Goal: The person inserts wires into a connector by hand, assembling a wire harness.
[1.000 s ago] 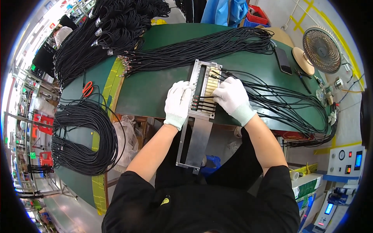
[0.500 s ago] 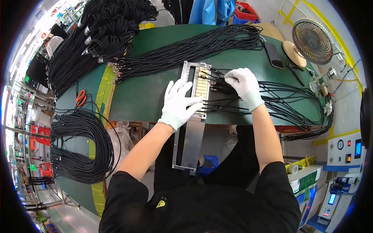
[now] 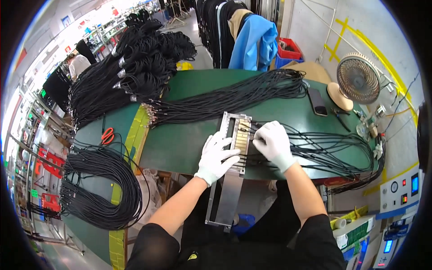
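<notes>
Black cables (image 3: 324, 137) fanned over the green table (image 3: 180, 148) beside that metal fixture (image 3: 242, 140) look light and floppy, so I'd grab near their ends; left hand (image 3: 217, 156) spread on the fixture, right hand (image 3: 273, 141) pinched fingertip-to-fingertip, can't tell on what tbh.

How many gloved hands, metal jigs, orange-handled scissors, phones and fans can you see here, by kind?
Gloved hands: 2 (left hand, right hand)
Metal jig: 1
Orange-handled scissors: 1 pair
Phone: 1
Fan: 1
Total: 6
</notes>
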{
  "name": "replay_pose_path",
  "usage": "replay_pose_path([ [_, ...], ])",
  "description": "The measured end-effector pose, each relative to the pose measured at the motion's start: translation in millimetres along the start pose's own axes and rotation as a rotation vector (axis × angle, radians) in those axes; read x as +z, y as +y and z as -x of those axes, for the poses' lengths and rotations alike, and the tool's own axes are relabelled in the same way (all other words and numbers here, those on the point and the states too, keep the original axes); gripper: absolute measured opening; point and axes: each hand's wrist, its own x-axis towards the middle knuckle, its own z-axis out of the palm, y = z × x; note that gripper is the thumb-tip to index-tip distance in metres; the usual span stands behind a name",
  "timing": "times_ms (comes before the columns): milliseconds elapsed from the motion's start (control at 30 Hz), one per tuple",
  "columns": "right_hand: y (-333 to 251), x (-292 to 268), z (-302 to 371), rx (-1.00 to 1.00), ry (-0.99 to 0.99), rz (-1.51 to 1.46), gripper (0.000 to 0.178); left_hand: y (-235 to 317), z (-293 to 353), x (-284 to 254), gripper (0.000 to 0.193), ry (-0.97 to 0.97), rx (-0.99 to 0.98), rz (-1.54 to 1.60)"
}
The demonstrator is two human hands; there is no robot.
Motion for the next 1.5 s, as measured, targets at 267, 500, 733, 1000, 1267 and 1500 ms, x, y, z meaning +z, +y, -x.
replay_pose_path([
  [267,-45.5,20.7,5.2,-0.1,-0.157,-0.179,0.014,-6.0,0.5,0.2,0.02,0.071,-0.074,0.212],
  [500,-6.9,3.3,4.3,0.16,-0.325,-0.297,0.014,-13.4,5.8,10.1,0.015,0.324,-0.181,0.204],
  [733,-7.1,-1.8,4.5,0.15,-0.224,-0.257,0.012,-11.3,1.8,9.7,0.013,0.352,-0.22,0.05],
  [1000,-3.4,-3.0,8.4,0.139,-0.237,-0.258,0.012,-9.5,5.8,10.0,0.015,0.289,-0.264,0.052],
  [1267,1.1,0.2,10.3,0.08,-0.21,-0.27,0.01,-7.2,8.9,10.5,0.017,0.295,-0.3,0.079],
  [1500,-1.0,-1.4,3.0,0.067,-0.219,-0.191,0.011,-12.9,1.8,8.3,0.017,0.338,-0.242,0.104],
])
